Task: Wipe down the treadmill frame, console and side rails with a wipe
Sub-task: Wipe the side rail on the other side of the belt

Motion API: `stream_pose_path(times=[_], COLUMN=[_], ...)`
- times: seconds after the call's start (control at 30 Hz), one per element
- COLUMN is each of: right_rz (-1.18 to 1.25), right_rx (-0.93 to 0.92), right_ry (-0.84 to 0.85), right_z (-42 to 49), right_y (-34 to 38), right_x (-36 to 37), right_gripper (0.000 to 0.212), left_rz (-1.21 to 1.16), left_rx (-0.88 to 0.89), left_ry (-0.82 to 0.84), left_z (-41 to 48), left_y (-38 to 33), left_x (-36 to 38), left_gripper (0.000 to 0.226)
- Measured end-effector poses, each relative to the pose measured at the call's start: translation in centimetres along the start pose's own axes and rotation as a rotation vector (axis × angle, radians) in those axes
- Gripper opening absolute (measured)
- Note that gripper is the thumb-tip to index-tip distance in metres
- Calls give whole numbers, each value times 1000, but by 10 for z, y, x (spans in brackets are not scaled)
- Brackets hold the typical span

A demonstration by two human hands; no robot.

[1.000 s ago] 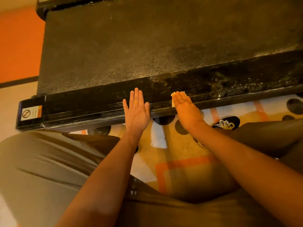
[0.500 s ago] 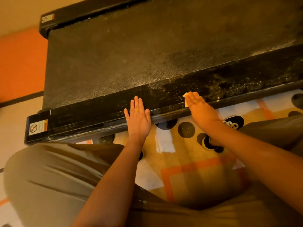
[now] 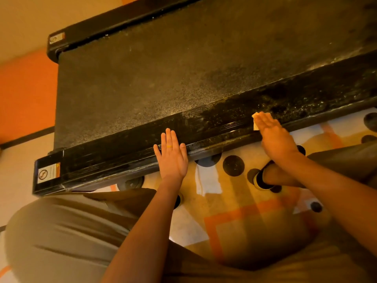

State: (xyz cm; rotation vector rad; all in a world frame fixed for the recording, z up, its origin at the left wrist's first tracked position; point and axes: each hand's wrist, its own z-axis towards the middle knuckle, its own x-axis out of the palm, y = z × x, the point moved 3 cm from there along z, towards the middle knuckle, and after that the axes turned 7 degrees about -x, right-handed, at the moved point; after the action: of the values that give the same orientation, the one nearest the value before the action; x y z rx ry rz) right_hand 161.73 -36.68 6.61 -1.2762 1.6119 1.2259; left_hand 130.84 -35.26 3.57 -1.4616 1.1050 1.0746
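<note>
The treadmill's black side rail (image 3: 214, 127) runs across the view from lower left to upper right, with the dark belt (image 3: 163, 74) behind it. My left hand (image 3: 172, 155) rests flat on the rail's near edge, fingers straight, a ring on one finger. My right hand (image 3: 274, 135) presses a small pale wipe (image 3: 257, 119) flat against the rail farther right; only the wipe's edge shows past my fingers. The rail to the right of the wipe is speckled with pale dust, while the stretch to its left looks glossy.
A warning sticker (image 3: 49, 173) marks the rail's left end cap. A patterned floor mat (image 3: 234, 201) with black dots and orange lines lies below the rail. My bent knees in grey trousers (image 3: 61, 231) fill the bottom. An orange wall (image 3: 26, 94) stands at left.
My right hand has slid the wipe to the right along the side rail. My left hand stays planted on the rail; the camera view has shifted.
</note>
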Motion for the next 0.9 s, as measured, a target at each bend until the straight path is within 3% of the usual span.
stream_pose_path(times=[0.17, 0.4, 0.5, 0.67, 0.9], right_rz=[-29, -96, 1, 73, 62], right_rx=[32, -335, -440, -411, -277], right_ry=[-6, -13, 19, 34, -50], right_z=[1, -4, -4, 7, 5], right_y=[18, 130, 174, 197, 129], right_x=[8, 31, 41, 53, 43], right_gripper=[75, 69, 67, 76, 81], left_rz=[-8, -10, -41, -54, -86], left_rx=[2, 49, -28, -98, -106], left_ry=[-11, 58, 39, 21, -24], left_z=[0, 8, 14, 13, 12], left_y=[0, 5, 22, 29, 29], left_x=[0, -11, -17, -14, -8], left_gripper=[70, 59, 59, 60, 59])
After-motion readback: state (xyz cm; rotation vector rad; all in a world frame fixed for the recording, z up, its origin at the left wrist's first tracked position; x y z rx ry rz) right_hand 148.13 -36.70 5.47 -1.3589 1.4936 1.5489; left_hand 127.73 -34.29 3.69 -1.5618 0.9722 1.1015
